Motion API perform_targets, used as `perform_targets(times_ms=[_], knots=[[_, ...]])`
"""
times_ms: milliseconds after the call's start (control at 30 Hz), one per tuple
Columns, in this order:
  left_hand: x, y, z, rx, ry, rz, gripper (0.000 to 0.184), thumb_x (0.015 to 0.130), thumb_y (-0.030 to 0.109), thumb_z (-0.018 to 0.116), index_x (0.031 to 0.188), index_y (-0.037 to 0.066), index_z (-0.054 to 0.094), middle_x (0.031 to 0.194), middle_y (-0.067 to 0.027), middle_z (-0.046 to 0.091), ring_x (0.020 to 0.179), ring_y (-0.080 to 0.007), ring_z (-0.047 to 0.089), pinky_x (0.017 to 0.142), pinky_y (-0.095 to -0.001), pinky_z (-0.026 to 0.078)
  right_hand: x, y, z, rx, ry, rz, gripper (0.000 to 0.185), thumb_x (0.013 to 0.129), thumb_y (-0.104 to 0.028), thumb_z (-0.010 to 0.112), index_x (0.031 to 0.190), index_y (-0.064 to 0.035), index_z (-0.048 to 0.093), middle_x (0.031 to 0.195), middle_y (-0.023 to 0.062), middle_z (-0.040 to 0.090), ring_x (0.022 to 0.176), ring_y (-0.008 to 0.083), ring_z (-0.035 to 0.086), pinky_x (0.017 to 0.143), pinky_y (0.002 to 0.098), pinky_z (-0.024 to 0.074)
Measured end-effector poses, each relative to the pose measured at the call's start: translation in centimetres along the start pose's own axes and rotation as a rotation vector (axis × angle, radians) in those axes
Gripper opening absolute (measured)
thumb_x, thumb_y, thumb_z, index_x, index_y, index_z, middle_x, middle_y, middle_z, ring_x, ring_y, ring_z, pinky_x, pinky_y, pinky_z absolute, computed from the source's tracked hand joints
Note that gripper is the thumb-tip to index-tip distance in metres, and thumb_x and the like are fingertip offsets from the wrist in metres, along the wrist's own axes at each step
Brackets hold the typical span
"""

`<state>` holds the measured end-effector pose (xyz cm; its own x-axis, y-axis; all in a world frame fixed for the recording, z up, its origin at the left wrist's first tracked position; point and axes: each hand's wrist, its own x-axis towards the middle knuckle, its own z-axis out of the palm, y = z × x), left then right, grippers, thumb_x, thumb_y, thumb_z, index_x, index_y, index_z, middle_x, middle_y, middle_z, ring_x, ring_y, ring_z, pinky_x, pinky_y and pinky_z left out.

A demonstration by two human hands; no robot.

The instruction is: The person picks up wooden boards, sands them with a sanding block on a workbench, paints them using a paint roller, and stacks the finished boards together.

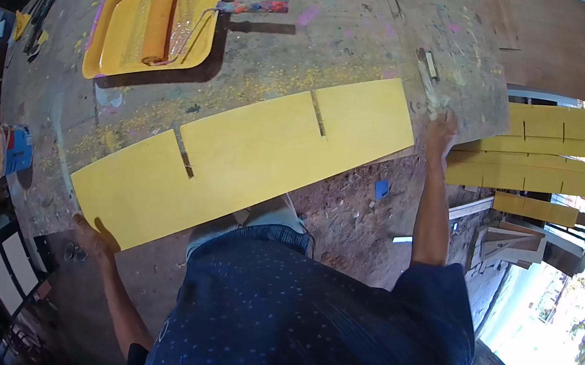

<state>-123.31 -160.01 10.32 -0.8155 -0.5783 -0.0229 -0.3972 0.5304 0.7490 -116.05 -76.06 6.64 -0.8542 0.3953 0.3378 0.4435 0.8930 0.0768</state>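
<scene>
Preferably, steady the slotted yellow board (259, 156) by its edges, palms off its face. It lies along the counter's (356, 36) near edge; the left hand (94, 238) is spread at one end. The right hand (442, 130) curls near a pale item (434, 100); grip indeterminable.

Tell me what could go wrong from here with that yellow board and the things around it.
The yellow board juts past the near edge of the table, so it might tip or slide if the left hand leaves its corner.
The roller's handle sticks out beyond the tray; a passing arm could catch it.
The blue-labelled container sits by the table's side edge and might get knocked off.
</scene>
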Motion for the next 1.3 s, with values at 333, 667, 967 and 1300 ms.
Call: perform_targets(times_ms=[333,667,967,1300], knots=[[2.7,-3.3,-1.6,0.913,0.213,0.908,0.057,0.098,0.025,0.055,0.14,-0.009,0.039,0.099,-0.0279,0.063,0.089,-0.0385,0.061,0.083,-0.0467,0.048,-5.8,-10.7,2.4,0.615,-0.185,0.187,0.046,0.096,-0.021,0.057,0.137,-0.0011,0.049,0.138,0.0233,0.051,0.132,0.0389,0.044,0.109,0.0427,0.0389],[4.7,-6.4,-3.3,-0.603,-0.397,-0.179,0.051,0.099,0.048,0.04,0.105,0.0,0.058,0.1,-0.012,0.061,0.09,-0.0242,0.058,0.093,-0.0398,0.047,-18.4,-55.4,-14.9,1.439,-0.198,-0.758,0.052,0.085,-0.019,0.062,0.129,0.0064,0.052,0.133,0.024,0.051,0.132,0.038,0.043,0.113,0.0445,0.0304],[8.7,-5.0,-3.4,-0.217,-0.573,0.611,0.068,0.095,0.06,0.043,0.119,-0.002,0.057,0.106,-0.0145,0.062,0.095,-0.0253,0.06,0.097,-0.0456,0.045,-6.9,-56.0,-2.3,1.649,-0.293,-0.757,0.026,0.089,-0.021,0.062,0.103,-0.0006,0.056,0.109,0.0161,0.056,0.112,0.033,0.051,0.097,0.0448,0.0408],[1.7,5.2,-3.2,-0.295,-0.191,-0.23,0.079,0.1,0.065,0.028,0.082,-0.001,0.067,0.068,0.0032,0.05,0.065,-0.0079,0.044,0.062,-0.0262,0.035,18.5,-20.0,-1.1,0.124,-0.141,-0.041,0.074,0.077,-0.043,0.077,0.14,-0.0145,0.05,0.15,0.0171,0.037,0.135,0.0414,0.038,0.112,0.0531,0.0323]])
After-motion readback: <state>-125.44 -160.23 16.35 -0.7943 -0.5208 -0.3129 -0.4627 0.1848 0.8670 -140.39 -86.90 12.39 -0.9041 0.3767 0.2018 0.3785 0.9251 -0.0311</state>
